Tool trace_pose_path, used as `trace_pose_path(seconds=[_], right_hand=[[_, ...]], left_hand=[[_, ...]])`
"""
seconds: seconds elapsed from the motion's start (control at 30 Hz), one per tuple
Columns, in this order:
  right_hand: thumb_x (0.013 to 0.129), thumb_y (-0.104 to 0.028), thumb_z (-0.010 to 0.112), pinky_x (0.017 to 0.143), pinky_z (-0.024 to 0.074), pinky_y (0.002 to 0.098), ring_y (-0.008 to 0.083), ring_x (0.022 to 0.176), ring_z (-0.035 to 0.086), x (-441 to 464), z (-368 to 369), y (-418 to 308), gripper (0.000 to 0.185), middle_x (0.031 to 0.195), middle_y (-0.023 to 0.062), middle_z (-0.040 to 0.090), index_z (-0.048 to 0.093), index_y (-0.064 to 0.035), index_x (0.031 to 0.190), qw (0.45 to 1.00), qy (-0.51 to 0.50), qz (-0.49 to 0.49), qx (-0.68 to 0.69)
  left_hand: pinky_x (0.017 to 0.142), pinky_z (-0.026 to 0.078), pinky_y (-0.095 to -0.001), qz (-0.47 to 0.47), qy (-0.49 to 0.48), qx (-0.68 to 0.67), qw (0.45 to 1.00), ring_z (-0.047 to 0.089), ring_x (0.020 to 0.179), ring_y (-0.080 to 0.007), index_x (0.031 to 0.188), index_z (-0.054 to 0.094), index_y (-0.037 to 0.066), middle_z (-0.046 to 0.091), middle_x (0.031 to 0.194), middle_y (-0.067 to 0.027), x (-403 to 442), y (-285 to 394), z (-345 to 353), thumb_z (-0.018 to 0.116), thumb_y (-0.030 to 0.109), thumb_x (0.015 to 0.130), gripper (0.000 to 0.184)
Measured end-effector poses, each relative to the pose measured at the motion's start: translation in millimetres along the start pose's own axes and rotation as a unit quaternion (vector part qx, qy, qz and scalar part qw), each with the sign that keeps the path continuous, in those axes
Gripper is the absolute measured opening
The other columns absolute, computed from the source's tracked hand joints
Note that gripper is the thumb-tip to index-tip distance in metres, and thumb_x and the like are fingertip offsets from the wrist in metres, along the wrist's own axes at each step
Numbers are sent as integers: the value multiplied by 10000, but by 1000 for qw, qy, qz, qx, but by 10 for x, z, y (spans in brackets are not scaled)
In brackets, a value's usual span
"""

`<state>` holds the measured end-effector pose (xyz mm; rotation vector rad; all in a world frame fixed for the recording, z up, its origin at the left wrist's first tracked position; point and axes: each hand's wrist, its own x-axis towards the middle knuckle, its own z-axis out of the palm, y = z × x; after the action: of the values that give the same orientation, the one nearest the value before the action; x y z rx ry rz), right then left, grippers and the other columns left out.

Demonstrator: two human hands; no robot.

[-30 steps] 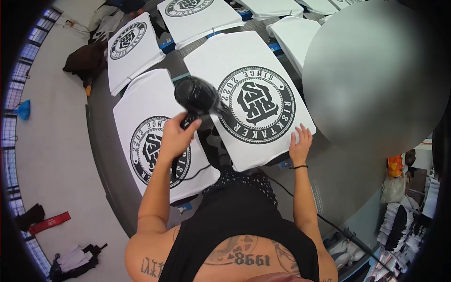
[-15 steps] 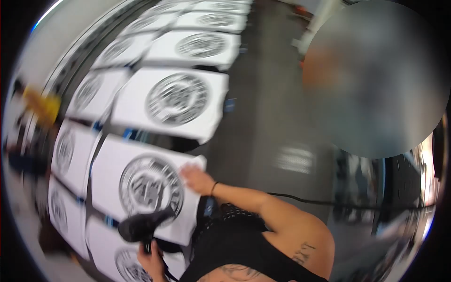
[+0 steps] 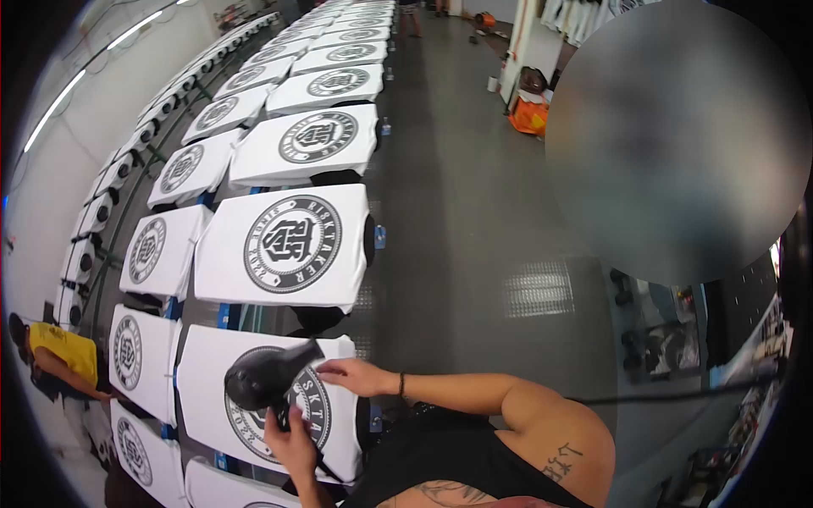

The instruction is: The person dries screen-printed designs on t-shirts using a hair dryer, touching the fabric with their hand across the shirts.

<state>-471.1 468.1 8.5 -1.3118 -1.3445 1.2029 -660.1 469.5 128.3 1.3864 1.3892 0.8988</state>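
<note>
A black hair dryer (image 3: 258, 378) is gripped by its handle in my left hand (image 3: 292, 436), above a white printed shirt (image 3: 203, 372) stretched on a flat board. Its nozzle points to the upper right, over the round black print. My right hand (image 3: 351, 375) reaches in from the right, palm down with its fingers apart, over the shirt's right part near the nozzle. Nothing is in that hand. Farther along lies another white shirt (image 3: 222, 254) with the same round print.
Long rows of shirts on boards run away ahead. A person in a yellow top (image 3: 68, 351) stands at the far left. Grey floor (image 3: 449, 212) lies right of the rows. A black cable (image 3: 669, 396) stretches to the right; an orange bag (image 3: 528, 116) rests by a pillar.
The view has swung round to look along the rows, and the person in yellow shows more clearly. The hair dryer stays in my left hand. My right hand remains over the shirt's edge area.
</note>
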Motion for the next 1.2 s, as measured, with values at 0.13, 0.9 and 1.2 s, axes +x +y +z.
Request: trace_pose_path(seconds=[0.13,0.9,1.2], right_hand=[[1017,-267,611,974,470,301,138,1116,574,-26,15,-825,390,1157,55,647,569,-6,1304,946,-22,56,318],[875,-5,676,570,457,266,132,616,575,-220,-1217,-1242,126,760,42,598,636,10,993,980,-38,85,176],[944,-107,689,503,440,267,108,554,552,57,-891,-1368,101,683,20,572,623,-29,944,983,-48,130,120]], left_hand=[[763,530,-344,239,-95,83,963,657,912,-255,1296,548,-56,695,1015,-143,-13,120,488,632,71,949,378],[760,552,-357,414,-529,-384,634,700,825,-253,1104,707,-47,730,1020,-173,-281,2079,-67,633,69,912,236],[767,554,-359,395,-545,-431,601,690,812,-236,1078,710,-56,727,992,-166,-256,2014,-201,625,79,940,211]])
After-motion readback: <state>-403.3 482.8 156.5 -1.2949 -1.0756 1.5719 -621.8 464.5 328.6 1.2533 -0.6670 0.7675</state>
